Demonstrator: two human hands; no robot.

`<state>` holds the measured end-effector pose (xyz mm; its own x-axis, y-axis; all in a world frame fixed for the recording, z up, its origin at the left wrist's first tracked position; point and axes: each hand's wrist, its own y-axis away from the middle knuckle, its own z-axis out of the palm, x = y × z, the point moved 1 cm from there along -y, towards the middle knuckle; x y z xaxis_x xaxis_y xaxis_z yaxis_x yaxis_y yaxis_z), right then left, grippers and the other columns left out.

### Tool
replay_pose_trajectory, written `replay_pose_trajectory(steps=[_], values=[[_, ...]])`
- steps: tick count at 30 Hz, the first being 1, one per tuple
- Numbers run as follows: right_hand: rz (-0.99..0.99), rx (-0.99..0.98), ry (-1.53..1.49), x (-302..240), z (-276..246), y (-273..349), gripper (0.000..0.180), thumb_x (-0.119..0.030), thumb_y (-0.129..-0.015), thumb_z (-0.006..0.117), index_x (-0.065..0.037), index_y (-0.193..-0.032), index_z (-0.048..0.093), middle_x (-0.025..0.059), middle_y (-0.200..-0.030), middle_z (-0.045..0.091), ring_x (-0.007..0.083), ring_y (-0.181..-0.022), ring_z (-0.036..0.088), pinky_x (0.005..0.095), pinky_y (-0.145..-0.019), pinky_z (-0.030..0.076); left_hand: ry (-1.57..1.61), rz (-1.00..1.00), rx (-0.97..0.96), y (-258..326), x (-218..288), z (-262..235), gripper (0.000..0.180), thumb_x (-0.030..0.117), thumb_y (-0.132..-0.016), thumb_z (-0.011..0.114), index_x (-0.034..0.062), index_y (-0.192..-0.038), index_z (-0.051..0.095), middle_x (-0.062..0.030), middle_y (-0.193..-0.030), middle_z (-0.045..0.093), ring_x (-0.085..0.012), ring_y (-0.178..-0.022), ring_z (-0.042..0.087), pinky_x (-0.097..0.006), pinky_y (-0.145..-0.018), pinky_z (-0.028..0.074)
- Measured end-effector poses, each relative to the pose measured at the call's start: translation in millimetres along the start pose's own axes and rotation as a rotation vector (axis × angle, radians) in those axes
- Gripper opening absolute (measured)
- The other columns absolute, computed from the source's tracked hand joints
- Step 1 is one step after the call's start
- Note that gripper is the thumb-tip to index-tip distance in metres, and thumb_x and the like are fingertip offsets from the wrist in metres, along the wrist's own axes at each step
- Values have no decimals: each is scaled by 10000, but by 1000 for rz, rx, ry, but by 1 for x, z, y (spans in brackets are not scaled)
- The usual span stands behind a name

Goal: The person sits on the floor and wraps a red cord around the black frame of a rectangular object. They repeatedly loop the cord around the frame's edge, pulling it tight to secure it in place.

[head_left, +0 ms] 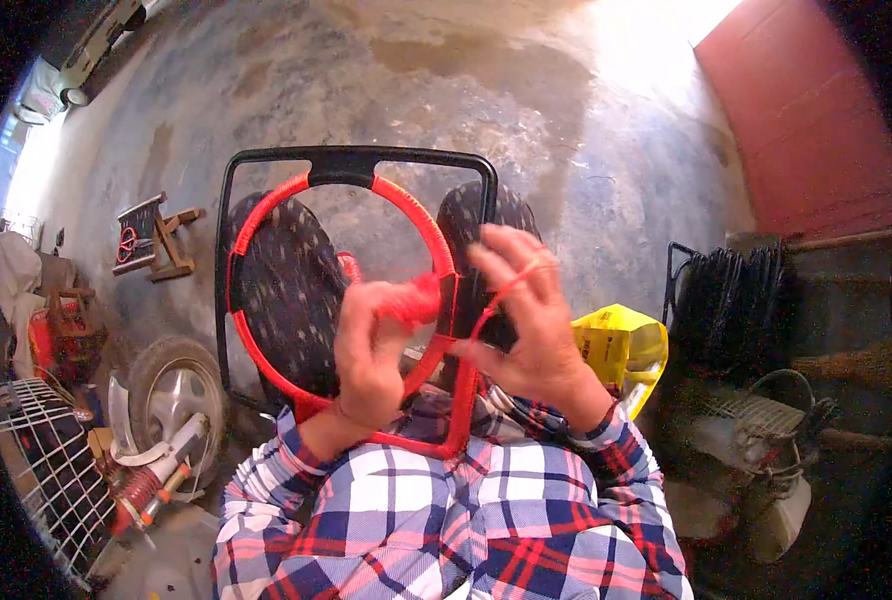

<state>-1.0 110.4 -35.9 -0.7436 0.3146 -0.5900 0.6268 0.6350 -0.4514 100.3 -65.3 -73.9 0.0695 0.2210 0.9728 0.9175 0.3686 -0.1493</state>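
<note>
Over the knees (286, 270) lies a black frame (416, 155) holding a ring (413, 215) largely wrapped in red. Toward the ring's three o'clock, the left hand (366, 345) curls closely round a red cord bundle (421, 297); the right hand (541, 335), farther out, spreads loosely with a strand across its fingers. The frame looks light and stiff, best held by its bare twelve o'clock bar; the cord seems soft. Beyond, a yellow bag (621, 340) carries dark print, too small to read.
</note>
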Motion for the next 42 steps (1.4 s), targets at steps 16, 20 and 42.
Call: replay_pose_trajectory(steps=[16,20,42], values=[[328,-467,114,34,-51,45,118,-128,-767,662,-18,-783,620,120,-746,645,337,-689,647,402,-650,514,506,-273,49,-1,-26,5,342,272,-1022,482,18,-1251,501,-38,-925,579,-96,-774,495,-246,-691,409],[746,-585,-73,60,-65,87,195,-192,-735,662,-10,-781,607,72,-730,634,262,-665,612,363,-645,488,579,-518,-44,-4,-31,6,386,307,-1043,422,63,-1340,449,-39,-879,584,-90,-728,495,-242,-659,402],[905,143,-962,78,-32,110,281,-64,-794,625,-1,-1067,647,-16,-752,577,87,-625,533,255,-603,461,951,-626,-327,-7,-31,11,447,320,-1001,429,-25,-1269,523,-151,-1249,599,-256,-1165,554,-399,-1041,406]])
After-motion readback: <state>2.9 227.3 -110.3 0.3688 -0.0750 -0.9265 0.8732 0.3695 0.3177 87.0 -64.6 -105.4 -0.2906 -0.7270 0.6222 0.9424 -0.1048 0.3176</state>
